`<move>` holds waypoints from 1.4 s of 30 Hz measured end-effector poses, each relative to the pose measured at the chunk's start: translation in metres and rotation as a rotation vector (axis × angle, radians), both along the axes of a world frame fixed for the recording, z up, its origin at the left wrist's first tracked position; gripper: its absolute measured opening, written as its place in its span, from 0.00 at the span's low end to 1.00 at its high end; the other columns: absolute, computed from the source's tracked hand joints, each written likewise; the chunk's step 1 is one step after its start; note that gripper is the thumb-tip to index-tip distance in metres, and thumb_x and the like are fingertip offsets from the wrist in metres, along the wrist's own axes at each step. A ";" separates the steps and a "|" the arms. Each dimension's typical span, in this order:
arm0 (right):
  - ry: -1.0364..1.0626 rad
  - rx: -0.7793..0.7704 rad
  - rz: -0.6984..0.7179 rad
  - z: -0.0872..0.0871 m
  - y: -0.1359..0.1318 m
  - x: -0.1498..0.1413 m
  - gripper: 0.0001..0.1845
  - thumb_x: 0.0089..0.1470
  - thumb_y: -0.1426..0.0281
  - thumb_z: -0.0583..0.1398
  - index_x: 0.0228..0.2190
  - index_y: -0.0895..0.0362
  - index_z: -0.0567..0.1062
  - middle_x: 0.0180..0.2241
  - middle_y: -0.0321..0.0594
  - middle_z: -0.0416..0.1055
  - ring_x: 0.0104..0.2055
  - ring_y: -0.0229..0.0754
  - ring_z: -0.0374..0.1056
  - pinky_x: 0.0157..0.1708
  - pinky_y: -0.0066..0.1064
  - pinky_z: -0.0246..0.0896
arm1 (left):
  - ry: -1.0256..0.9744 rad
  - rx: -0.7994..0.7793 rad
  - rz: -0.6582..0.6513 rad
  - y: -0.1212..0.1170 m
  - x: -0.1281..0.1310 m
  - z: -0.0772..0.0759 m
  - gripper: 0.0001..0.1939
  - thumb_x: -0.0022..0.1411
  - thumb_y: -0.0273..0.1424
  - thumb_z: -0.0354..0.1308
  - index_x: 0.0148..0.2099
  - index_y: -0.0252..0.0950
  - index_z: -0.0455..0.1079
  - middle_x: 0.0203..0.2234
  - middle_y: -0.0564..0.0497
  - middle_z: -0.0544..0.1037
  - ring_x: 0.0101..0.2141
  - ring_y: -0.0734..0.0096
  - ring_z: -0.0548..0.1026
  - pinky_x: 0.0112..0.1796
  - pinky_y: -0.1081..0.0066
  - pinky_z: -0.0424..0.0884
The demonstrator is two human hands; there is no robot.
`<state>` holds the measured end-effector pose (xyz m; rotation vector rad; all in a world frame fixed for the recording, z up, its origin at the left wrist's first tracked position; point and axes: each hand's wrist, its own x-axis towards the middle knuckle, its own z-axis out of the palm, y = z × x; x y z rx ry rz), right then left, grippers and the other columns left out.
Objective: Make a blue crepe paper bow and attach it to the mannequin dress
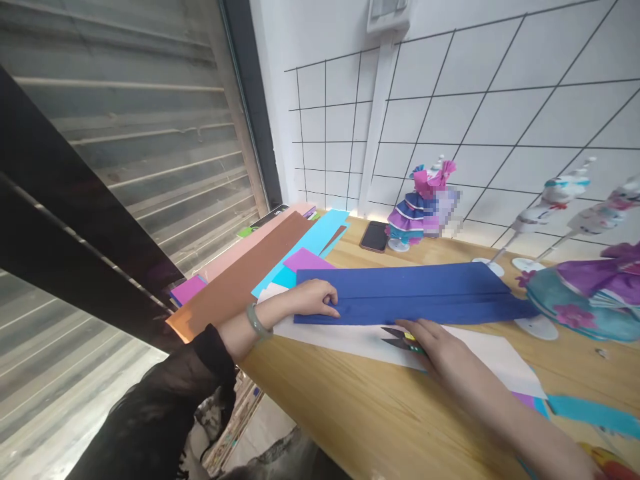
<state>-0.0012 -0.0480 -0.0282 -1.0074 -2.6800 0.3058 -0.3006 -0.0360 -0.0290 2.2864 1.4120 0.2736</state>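
Note:
A long sheet of dark blue paper (pixel 415 283) lies across the table, with a fold line running along its length. My left hand (pixel 315 298) rests on its left end, thumb and curled forefinger apart. Scissors (pixel 403 340) with dark blades sit in my right hand (pixel 433 343), their tips pointing left. The blades are slightly apart, just below the blue paper's near edge. Fingers of that hand touch or nearly touch this edge. Under the blue paper spreads a white sheet (pixel 490 353).
Brown paper (pixel 240 277), light blue paper (pixel 280 263) and purple paper (pixel 305 259) lie at the left. A phone (pixel 375 236) and a small dress form in a ruffled paper dress (pixel 415 210) stand behind. Another paper dress (pixel 585 293) and bare dress forms (pixel 550 203) are at right.

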 end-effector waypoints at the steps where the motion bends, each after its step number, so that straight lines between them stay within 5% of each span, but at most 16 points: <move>1: -0.012 -0.014 -0.023 0.001 -0.001 -0.002 0.23 0.52 0.77 0.48 0.49 0.55 0.66 0.42 0.47 0.72 0.43 0.47 0.69 0.41 0.39 0.64 | -0.003 0.017 -0.006 0.000 0.001 -0.002 0.17 0.49 0.45 0.60 0.36 0.38 0.71 0.28 0.52 0.71 0.30 0.71 0.69 0.30 0.74 0.59; 8: -0.076 -0.195 -0.140 0.009 -0.009 -0.018 0.16 0.54 0.58 0.52 0.41 0.54 0.66 0.39 0.45 0.75 0.37 0.49 0.71 0.35 0.37 0.65 | -0.042 -0.062 -0.065 0.007 0.009 -0.001 0.12 0.49 0.35 0.61 0.37 0.39 0.72 0.26 0.53 0.71 0.27 0.73 0.67 0.27 0.74 0.58; 15: -0.118 -0.277 -0.165 0.015 -0.011 -0.026 0.11 0.55 0.58 0.50 0.33 0.51 0.66 0.35 0.39 0.75 0.35 0.47 0.72 0.33 0.34 0.65 | -0.138 -0.180 -0.099 0.011 0.012 -0.002 0.06 0.50 0.34 0.59 0.31 0.37 0.70 0.23 0.55 0.71 0.24 0.76 0.67 0.24 0.76 0.58; 31: -0.049 -0.128 -0.139 0.004 0.000 -0.032 0.17 0.57 0.56 0.48 0.31 0.51 0.70 0.29 0.39 0.72 0.29 0.43 0.69 0.28 0.32 0.62 | -0.409 -0.284 -0.011 0.014 0.000 -0.017 0.15 0.51 0.41 0.59 0.34 0.34 0.69 0.24 0.53 0.72 0.26 0.77 0.68 0.27 0.77 0.61; 42: -0.062 -0.110 -0.134 0.000 0.002 -0.033 0.18 0.56 0.54 0.48 0.31 0.51 0.71 0.30 0.38 0.71 0.29 0.43 0.69 0.28 0.32 0.62 | -0.505 -0.302 -0.020 0.014 0.000 -0.015 0.13 0.51 0.38 0.60 0.33 0.32 0.69 0.24 0.53 0.71 0.26 0.78 0.66 0.28 0.78 0.61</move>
